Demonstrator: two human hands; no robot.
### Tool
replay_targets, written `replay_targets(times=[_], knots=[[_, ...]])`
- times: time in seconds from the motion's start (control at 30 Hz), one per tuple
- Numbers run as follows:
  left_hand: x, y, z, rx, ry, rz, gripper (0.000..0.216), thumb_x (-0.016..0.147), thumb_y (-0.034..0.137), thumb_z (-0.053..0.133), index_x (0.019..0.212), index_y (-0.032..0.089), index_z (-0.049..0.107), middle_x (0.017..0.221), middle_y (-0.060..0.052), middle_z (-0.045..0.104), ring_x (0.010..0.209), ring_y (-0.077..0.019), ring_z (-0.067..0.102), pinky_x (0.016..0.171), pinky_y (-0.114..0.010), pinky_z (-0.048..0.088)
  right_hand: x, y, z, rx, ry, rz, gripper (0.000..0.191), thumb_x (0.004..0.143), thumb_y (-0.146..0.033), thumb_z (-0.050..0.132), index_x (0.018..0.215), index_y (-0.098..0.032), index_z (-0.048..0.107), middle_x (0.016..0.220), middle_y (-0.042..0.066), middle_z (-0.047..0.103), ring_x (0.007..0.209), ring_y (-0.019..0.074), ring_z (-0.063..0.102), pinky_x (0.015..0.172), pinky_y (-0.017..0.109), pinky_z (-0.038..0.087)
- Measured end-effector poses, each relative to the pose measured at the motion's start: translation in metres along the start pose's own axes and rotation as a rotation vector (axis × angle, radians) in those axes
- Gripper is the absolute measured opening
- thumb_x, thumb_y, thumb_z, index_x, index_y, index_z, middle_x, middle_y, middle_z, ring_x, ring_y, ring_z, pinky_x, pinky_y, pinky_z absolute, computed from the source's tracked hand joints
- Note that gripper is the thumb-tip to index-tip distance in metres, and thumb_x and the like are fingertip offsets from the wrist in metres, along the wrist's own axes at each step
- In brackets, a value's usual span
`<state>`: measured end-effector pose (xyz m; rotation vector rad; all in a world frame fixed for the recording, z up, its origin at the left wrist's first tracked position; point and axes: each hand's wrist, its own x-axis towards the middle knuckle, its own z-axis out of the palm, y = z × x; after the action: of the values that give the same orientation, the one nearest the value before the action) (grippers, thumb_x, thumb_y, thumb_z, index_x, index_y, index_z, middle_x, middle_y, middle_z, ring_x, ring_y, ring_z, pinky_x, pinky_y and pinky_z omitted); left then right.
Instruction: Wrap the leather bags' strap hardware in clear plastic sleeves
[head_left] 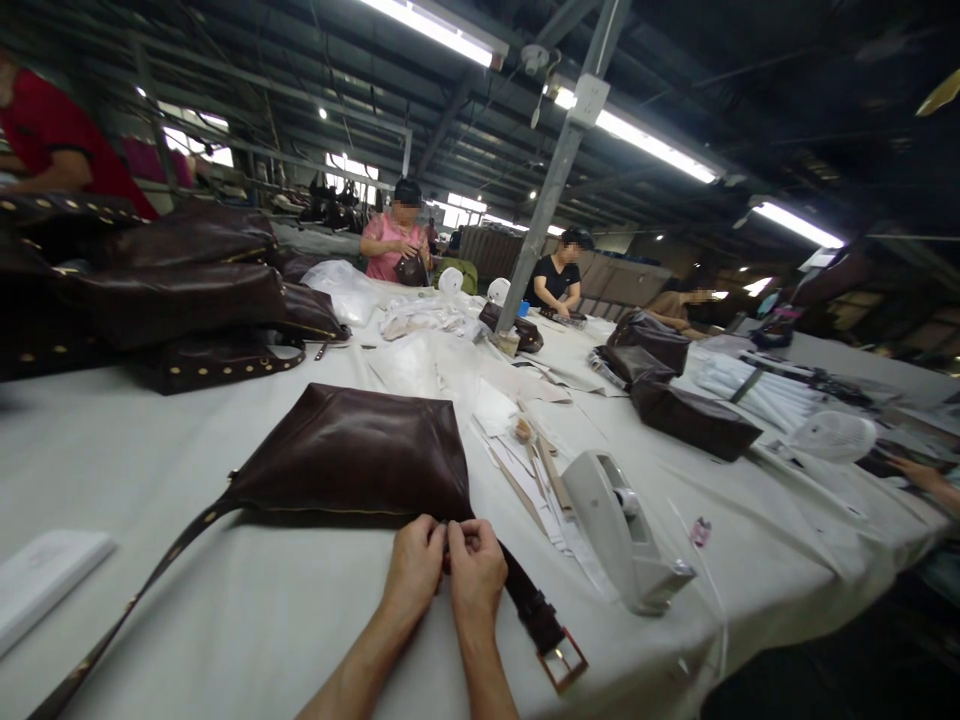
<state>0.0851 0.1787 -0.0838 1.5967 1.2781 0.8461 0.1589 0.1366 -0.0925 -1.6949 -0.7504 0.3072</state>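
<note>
A dark brown leather bag [360, 455] lies flat on the white table [225, 600] in front of me. My left hand [414, 568] and my right hand [474, 570] sit side by side at the bag's near corner, both pinched on the spot where the strap joins. One strap [532, 605] runs from under my right hand to a metal buckle [564, 660]. A second studded strap [127, 605] trails off to the lower left.
A white tape dispenser [622, 530] stands right of the bag beside card strips and papers [525, 450]. Stacked brown bags [172, 300] fill the far left, more bags [690, 415] the right. Other people work at the table's far side and left. A white pad [45, 580] lies near left.
</note>
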Motion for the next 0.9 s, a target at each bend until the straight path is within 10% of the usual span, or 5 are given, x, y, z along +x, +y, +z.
replay_targets(times=[0.9], knots=[[-0.016, 0.010, -0.010, 0.495, -0.070, 0.279, 0.014, 0.085, 0.014, 0.049, 0.079, 0.018, 0.060, 0.084, -0.008, 0.069, 0.080, -0.0214, 0.063, 0.068, -0.027, 0.039, -0.001, -0.001, -0.008, -0.031, -0.022, -0.007, 0.016, 0.076, -0.037, 0.055, 0.071, -0.023, 0.053, 0.050, -0.003, 0.061, 0.051, 0.0173, 0.060, 0.054, 0.024, 0.044]])
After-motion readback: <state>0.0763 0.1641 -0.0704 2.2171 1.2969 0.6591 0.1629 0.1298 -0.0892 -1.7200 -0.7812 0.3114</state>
